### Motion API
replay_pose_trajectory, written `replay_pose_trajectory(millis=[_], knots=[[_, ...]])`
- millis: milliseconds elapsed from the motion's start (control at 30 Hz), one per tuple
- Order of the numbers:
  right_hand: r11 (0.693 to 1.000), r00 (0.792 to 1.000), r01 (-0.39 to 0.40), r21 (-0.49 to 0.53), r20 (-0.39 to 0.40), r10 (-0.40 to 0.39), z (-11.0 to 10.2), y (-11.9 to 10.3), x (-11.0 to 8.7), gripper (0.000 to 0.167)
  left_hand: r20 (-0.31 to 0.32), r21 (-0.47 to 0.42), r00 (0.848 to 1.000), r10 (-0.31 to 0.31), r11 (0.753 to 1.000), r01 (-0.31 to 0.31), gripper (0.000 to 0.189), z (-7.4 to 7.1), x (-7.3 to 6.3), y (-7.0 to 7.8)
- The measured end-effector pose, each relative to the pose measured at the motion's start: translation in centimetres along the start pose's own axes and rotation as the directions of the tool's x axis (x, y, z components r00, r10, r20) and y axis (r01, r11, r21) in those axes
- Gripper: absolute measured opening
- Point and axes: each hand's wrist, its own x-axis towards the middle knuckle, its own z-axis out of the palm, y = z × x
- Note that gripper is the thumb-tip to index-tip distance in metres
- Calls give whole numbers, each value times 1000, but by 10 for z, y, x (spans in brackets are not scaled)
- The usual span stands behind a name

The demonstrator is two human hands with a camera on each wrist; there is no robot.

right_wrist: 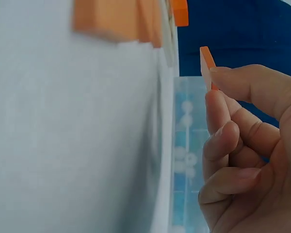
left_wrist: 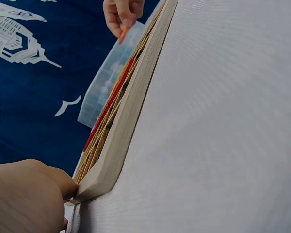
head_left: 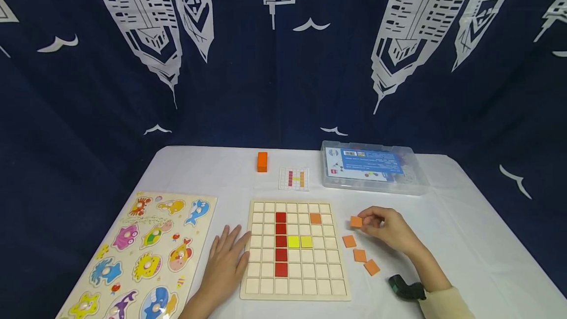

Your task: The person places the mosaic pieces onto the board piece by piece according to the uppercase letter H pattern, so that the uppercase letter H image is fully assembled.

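Observation:
My right hand (head_left: 392, 228) pinches a flat orange square tile (head_left: 356, 222) between thumb and fingertips, beside the right edge of the wooden grid board (head_left: 296, 293). In the right wrist view the same tile (right_wrist: 208, 68) is seen edge-on, raised off the table. Fingers extended, my left hand (head_left: 226, 262) rests at the board's left edge, its thumb and index touching the frame. On the board sit a column of several red tiles (head_left: 281, 241), a pair of yellow tiles (head_left: 299, 242) to its right and one orange tile (head_left: 315, 218) at upper right.
Three loose orange tiles (head_left: 360, 255) lie right of the board. Behind it are a small pattern card (head_left: 294, 179), an orange block (head_left: 262, 162) and a clear plastic case (head_left: 372, 167). An animal puzzle board (head_left: 146, 240) lies at left; a black wrist strap (head_left: 406, 288) is near the right forearm.

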Motion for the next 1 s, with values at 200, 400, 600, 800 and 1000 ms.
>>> replay_pose_trajectory(millis=[200, 400, 600, 800, 1000], knots=[[999, 999, 42, 28, 29, -43, 2, -9, 1, 21, 2, -2, 1000, -2, 1000, 2, 41, 1, 0, 0], [996, 995, 58, 67, 80, -63, 12, -20, 5, 21, 11, 0, 1000, -7, 1000, 7, 41, 2, 0, -1], [994, 990, 56, 94, 123, -68, 25, -32, 12, 21, 10, -1, 1000, -8, 1000, 8, 41, 3, 0, -2], [990, 981, 88, 114, 163, -106, 35, -43, 18, 21, 10, 0, 1000, -11, 1000, 11, 41, 2, -1, -1], [988, 973, 117, 97, 188, -133, 43, -49, 22, 19, 1, -3, 1000, -6, 1000, 6, 41, 2, -1, -1]])
